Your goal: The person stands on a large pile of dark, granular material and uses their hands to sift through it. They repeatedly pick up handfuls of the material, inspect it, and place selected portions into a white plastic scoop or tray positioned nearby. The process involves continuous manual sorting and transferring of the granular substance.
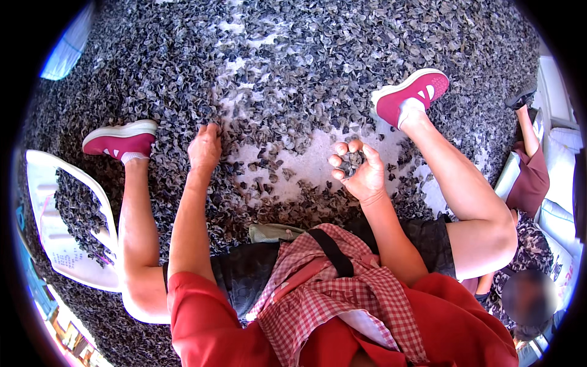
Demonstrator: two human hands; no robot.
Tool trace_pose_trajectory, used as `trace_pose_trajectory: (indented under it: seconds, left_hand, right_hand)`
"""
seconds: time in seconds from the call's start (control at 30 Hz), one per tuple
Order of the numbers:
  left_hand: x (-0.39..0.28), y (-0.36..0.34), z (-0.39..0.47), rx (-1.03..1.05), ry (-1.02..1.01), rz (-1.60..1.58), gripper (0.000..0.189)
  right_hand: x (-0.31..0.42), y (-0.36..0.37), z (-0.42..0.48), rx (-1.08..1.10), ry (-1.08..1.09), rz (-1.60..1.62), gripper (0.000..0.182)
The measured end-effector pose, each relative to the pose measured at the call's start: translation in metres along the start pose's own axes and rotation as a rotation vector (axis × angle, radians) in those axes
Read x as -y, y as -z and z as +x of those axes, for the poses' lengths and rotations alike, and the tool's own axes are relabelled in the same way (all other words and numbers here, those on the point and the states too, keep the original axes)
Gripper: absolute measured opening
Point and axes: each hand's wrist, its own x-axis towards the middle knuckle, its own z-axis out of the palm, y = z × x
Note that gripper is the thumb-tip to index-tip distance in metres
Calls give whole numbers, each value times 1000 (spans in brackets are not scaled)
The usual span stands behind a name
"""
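A thick spread of dark, curled dried pieces, apparently wood ear fungus [293, 110], covers the ground before me. In my right hand [369, 172], palm turned up and fingers curled, rests a small clump of these dried pieces [352, 161]. My left hand [205, 147] is lowered to the spread, back upward, with its fingertips against the pieces. Whether anything is pinched under those fingers is hidden. Between and below the two hands, pale ground [298, 160] shows through where the pieces lie thin.
A white plastic basket [46, 220] with dark pieces in it and writing on its wall stands at my left. My red shoes [415, 96] rest on the spread. Another person [529, 183] sits at the far right, near white sacks [557, 215]. A bluish-white bag [71, 43] lies at upper left.
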Motion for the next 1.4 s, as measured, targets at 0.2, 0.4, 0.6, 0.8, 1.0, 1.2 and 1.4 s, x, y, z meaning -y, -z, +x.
trace_pose_trajectory:
  seconds: [0.2, 0.4, 0.6, 0.8, 1.0, 1.2, 1.4]
  left_hand:
    - [50, 19, -19, 380, 425, -756, 26]
    - [27, 35, -34, 445, 380, -1289, 23]
    - [33, 36, -44, 501, 412, -1610, 38]
    - [10, 23, -26, 83, 145, -531, 36]
    - [-161, -7, 30, -246, -169, -174, 45]
    - [-161, -41, -10, -58, -328, 107, 51]
    - [-48, -13, -75, -115, -213, 174, 40]
  right_hand:
    - [-10, 5, 3, 42, -41, 53, 22]
    - [-8, 4, 3, -21, -24, 93, 22]
    - [-10, 1, 4, -72, -15, 81, 20]
    - [-8, 1, 3, -43, 3, 65, 20]
    - [-14, 0, 0, -68, -32, 36, 22]
    - [-16, 1, 2, -71, -21, 66, 21]
    - [-9, 2, 7, -193, 87, 129, 19]
